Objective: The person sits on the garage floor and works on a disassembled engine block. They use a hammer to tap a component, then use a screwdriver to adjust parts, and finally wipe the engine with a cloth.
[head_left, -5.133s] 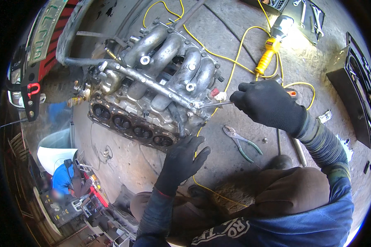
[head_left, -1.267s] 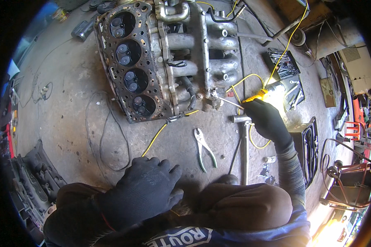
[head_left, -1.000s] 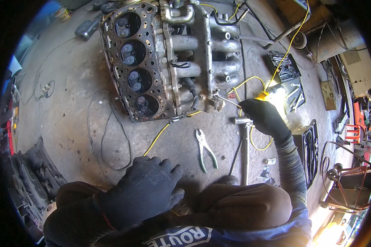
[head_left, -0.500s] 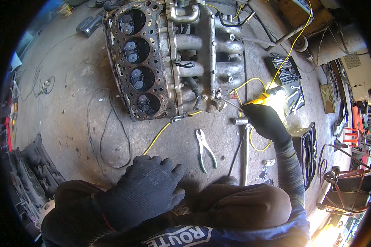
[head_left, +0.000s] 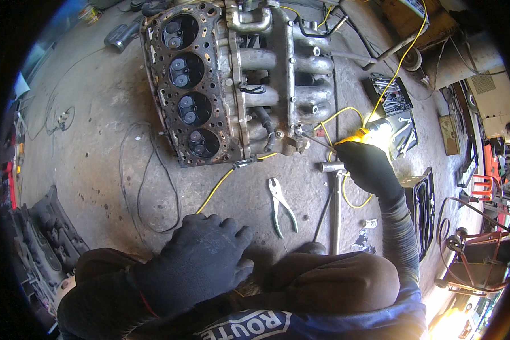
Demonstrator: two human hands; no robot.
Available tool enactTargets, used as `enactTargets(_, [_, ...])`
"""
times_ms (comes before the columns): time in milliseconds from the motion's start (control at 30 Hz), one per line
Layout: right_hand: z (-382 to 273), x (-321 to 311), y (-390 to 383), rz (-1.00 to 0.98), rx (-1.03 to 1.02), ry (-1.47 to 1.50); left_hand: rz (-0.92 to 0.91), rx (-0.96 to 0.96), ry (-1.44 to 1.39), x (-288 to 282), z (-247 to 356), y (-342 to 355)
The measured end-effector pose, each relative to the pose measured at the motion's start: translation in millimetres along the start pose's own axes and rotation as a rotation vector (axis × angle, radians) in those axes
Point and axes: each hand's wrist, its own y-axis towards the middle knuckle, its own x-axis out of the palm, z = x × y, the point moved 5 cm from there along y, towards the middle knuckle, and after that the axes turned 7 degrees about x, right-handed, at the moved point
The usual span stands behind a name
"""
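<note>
My right hand (head_left: 369, 173), in a black glove, is closed round a thin metal-shafted tool (head_left: 320, 141) like a screwdriver; its handle is hidden in the glove. The shaft points left to a fitting (head_left: 296, 134) at the near end of the silver intake manifold (head_left: 283, 73). Whether the tip touches it, I cannot tell. The manifold is joined to a cylinder head (head_left: 195, 90), which lies with its round combustion chambers facing up. My left hand (head_left: 201, 260), also gloved, rests palm down over my lap with fingers loosely bent and apart, holding nothing.
Slip-joint pliers (head_left: 281, 207) lie on the concrete floor, right of a yellow cord (head_left: 215, 190). A long-handled hammer (head_left: 337, 209) is below my right hand. Beyond it shines a yellow work light (head_left: 374, 135), near a tool tray (head_left: 390, 96). A black case (head_left: 419, 209) stands right.
</note>
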Motion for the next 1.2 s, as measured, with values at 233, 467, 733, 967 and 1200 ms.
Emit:
enactTargets(233, [20.9, -9.3, -43.8, 0.032, 0.14, 0.243, 0.098, 0.068, -0.1, -13.9, 0.5, 3.2])
enactTargets(467, [122.5, 43.5, -198.8, 0.625, 1.15, 1.179, 0.04, 0.107, -0.163, 9.4, -21.3, 40.4])
enactTargets(733, [205.3, 106.2, -239.8, 0.557, 1.419, 0.5, 0.023, 0.187, -0.095, 26.2, -16.0, 95.8])
enactTargets(967, [123.6, 110.2, -345.9, 0.296, 1.532, 0.332, 0.071, 0.16, -0.058, 26.9, -39.2, 110.3])
enactTargets(1200, [101.4, 135.7, -339.0, 0.121, 1.338, 0.146, -0.053, 0.09, -0.178, 30.5, -39.0, 106.4])
